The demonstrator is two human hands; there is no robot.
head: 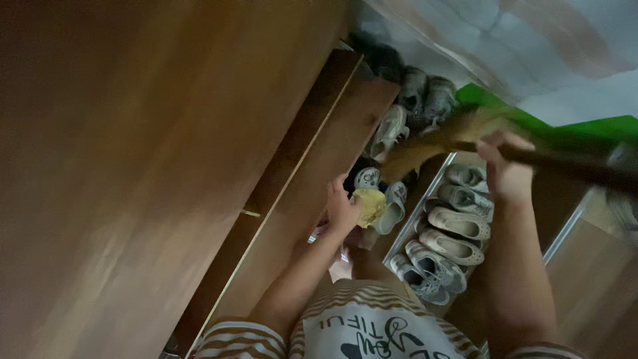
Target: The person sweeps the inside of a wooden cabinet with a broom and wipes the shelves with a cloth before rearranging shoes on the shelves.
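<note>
The left hand (341, 207) is curled around a crumpled yellow cloth (369, 205), fingers bent and pressed on it, thumb side toward the wooden cabinet (133, 166). The cloth bulges out of the fist on the side facing the shoe rack (425, 219), and hand and cloth sit right at the edge of the cabinet's lower panel, just beside the rack. Whether the cloth touches the panel cannot be told.

The right hand (503, 169) is closed in a fist around a dark stick-like handle (565, 163), which runs away from the rack toward the right edge of the view. At the handle's near end a brown, blurred brush head (438, 139) hangs over the top of the rack; its shape is smeared by motion, so its bristles cannot be made out. The hand itself hovers above the rack's far side.

On the rack, pairs of pale shoes (452, 233) lie in a row, soles down, between thin metal rails. More grey and white sneakers (419, 93) are packed beyond the rack's upper end, against the cabinet. One small white shoe (393, 209) lies just past the cloth, next to the rack, touching or nearly touching the cloth. A green sheet (565, 126) lies behind the rack, under the handle. Both forearms reach toward the rack from a striped shirt (359, 326) at the bottom of the view.
</note>
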